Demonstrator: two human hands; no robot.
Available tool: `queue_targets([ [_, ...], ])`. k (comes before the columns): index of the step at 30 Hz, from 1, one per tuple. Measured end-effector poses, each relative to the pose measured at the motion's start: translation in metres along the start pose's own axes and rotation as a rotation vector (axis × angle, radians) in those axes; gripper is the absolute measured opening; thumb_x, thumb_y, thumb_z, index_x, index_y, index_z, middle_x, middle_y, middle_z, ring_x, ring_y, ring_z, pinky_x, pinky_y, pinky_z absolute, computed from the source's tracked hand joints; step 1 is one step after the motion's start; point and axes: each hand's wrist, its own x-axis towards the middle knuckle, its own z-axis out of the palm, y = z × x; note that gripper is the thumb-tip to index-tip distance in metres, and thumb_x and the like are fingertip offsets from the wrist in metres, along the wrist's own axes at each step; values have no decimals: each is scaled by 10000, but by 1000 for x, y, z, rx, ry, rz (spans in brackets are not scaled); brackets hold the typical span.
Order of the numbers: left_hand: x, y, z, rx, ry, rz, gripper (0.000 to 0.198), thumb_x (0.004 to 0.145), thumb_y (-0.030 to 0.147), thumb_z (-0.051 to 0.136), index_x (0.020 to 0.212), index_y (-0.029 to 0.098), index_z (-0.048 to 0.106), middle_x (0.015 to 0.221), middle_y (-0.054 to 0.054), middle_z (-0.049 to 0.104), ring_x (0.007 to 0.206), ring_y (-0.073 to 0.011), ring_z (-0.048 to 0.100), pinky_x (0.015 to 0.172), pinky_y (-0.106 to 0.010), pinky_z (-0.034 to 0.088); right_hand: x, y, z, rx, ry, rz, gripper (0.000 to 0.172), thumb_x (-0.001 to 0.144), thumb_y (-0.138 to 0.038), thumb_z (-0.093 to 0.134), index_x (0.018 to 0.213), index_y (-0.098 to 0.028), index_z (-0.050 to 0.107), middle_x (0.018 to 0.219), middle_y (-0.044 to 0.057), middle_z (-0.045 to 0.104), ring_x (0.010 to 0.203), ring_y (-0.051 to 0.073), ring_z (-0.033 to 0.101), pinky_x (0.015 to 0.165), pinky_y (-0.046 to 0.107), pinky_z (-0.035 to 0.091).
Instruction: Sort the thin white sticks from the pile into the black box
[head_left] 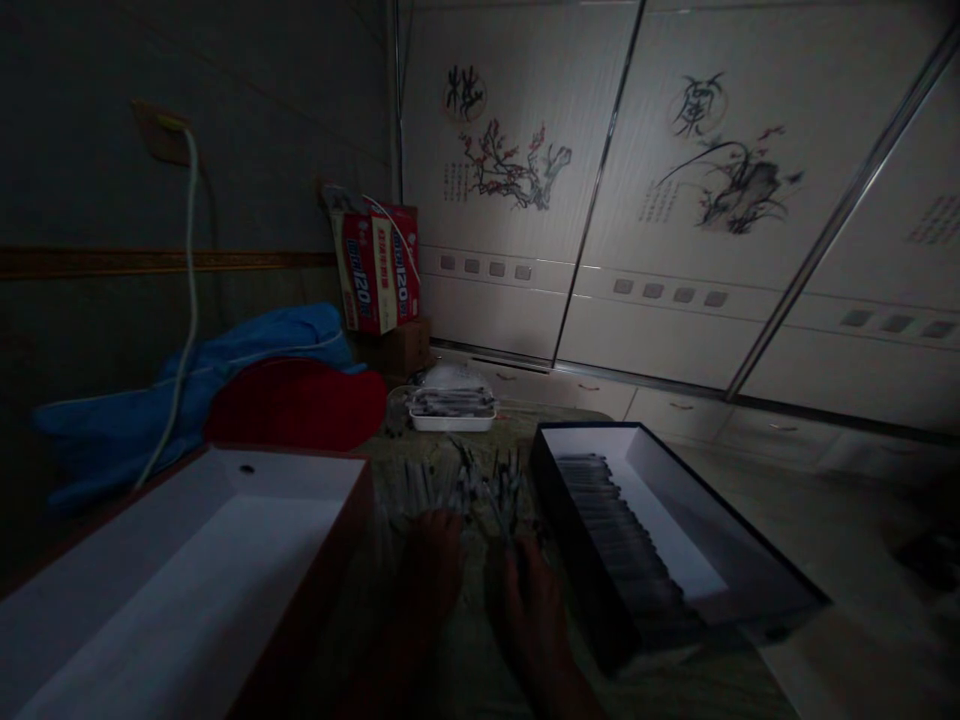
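Dimly, both hands, the left hand (435,560) and the right hand (525,590), grip unclear, touch sticks (465,485) between two boxes.

My left hand (433,560) and right hand (525,590) lay side by side, stretched forward, fingers too dim to read.

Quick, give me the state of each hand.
Left hand: resting on the pile of sticks, grip cannot be told.
Right hand: fingers among the sticks, grip cannot be told.

Two open boxes (225,540) (675,520); one white tray (451,420); two hands (435,570) (529,600).
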Motion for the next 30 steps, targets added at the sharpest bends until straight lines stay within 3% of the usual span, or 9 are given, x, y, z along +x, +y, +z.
queue_targets([
  [11,1,0,6,18,5,12,224,796,131,475,954,147,632,1016,-115,615,994,-277,515,853,-391,380,0,-2,0,-34,2,-29,330,940,-349,338,1000,-163,603,934,121,697,807,192,678,632,240,495],
  [18,1,-4,4,31,-35,76,276,813,148,463,1030,162,632,1057,-103,641,1011,-292,530,866,-426,374,0,0,0,-32,22,-52,333,937,-344,353,1038,-153,606,979,130,696,851,190,681,677,237,506],
  [23,0,-4,4,13,-20,82,263,792,123,459,962,139,660,1016,-128,646,988,-311,546,859,-449,386,-2,3,3,-45,48,-37,355,932,-371,364,1058,-140,603,959,127,699,861,206,677,729,271,504],
  [26,2,-4,8,-119,54,54,260,790,118,443,943,135,652,991,-130,662,965,-305,566,854,-461,399,-2,2,3,-30,17,-25,345,938,-370,351,1042,-157,602,940,113,697,828,193,673,712,263,500],
  [30,5,-10,7,-603,215,-120,209,813,257,466,894,165,636,950,-96,685,934,-246,606,884,-412,425,-3,-1,-1,-42,-14,-33,342,936,-370,346,1027,-169,607,912,109,698,807,194,671,673,255,497],
])
